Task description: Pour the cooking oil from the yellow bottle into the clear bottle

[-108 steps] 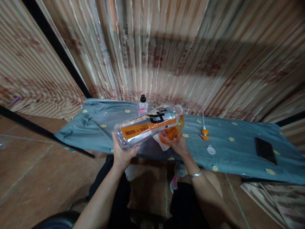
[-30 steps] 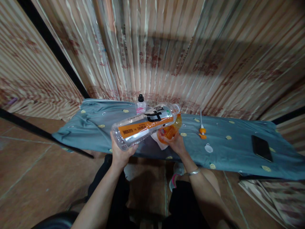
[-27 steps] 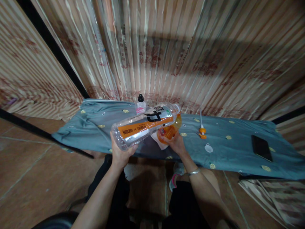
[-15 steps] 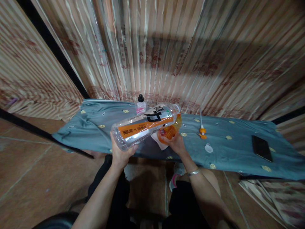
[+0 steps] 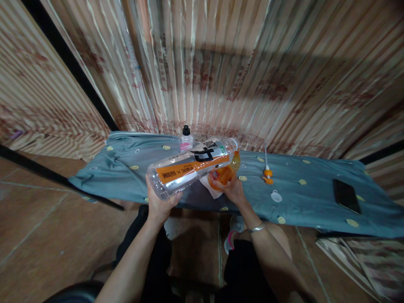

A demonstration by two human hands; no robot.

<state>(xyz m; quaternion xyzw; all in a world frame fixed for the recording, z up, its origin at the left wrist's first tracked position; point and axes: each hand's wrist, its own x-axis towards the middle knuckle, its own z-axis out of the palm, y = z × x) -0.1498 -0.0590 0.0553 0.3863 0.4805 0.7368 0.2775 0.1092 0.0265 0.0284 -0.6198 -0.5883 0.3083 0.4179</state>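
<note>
Left hand (image 5: pixel 160 206) is gripping clear bottle (image 5: pixel 193 167) by base, long axis slanting rightward to orange bottle (image 5: pixel 223 174) the right hand (image 5: pixel 235 190) is holding.

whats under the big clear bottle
Under the big bottle, part of the orange bottle shows, held by the right hand, with something white. The orange bottle's mouth is covered from view.

We see glossy clear plastic in the drink bottle (image 5: pixel 189 168), translucent plastic in the orange bottle (image 5: pixel 223 173) — plus a matt cloth cover (image 5: pixel 303 206) and a shiny metal bracelet (image 5: pixel 257 227).
</note>
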